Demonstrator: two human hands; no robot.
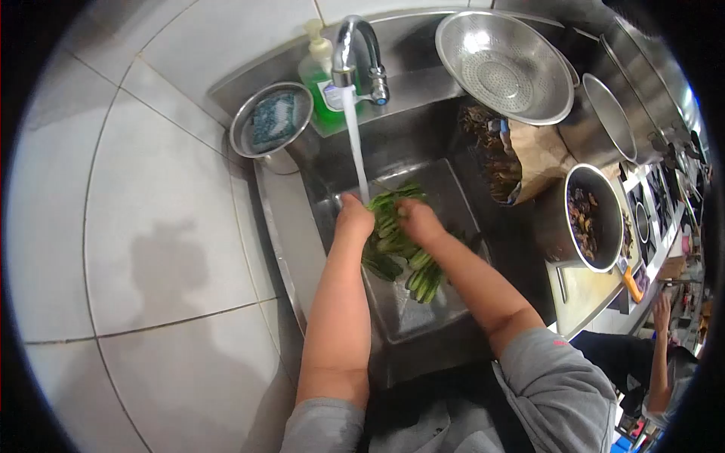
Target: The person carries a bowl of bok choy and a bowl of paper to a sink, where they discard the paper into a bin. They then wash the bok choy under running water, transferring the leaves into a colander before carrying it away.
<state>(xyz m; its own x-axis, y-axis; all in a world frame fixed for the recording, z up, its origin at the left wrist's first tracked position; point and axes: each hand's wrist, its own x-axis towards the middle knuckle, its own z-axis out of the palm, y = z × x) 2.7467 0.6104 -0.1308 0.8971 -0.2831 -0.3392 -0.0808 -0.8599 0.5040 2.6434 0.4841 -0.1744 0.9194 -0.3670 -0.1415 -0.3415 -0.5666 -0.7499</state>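
Water runs from the chrome faucet (355,53) into a steel sink, where a rectangular metal tray (411,321) sits. A bunch of leafy greens (393,241) lies over the tray, its pale stalks pointing toward me. My left hand (355,219) is at the upper left of the greens, beside the water stream, with its fingers curled around their edge. My right hand (419,221) is closed on the upper right part of the greens. The fingertips of both hands are partly hidden among the leaves.
A steel bowl with a sponge (273,121) and a green soap bottle (321,79) stand behind the sink. At the right are a colander (506,68), a paper bag (536,155), a pot with dark contents (589,226) and an orange-handled knife (631,283). Another person's arm (661,355) shows far right.
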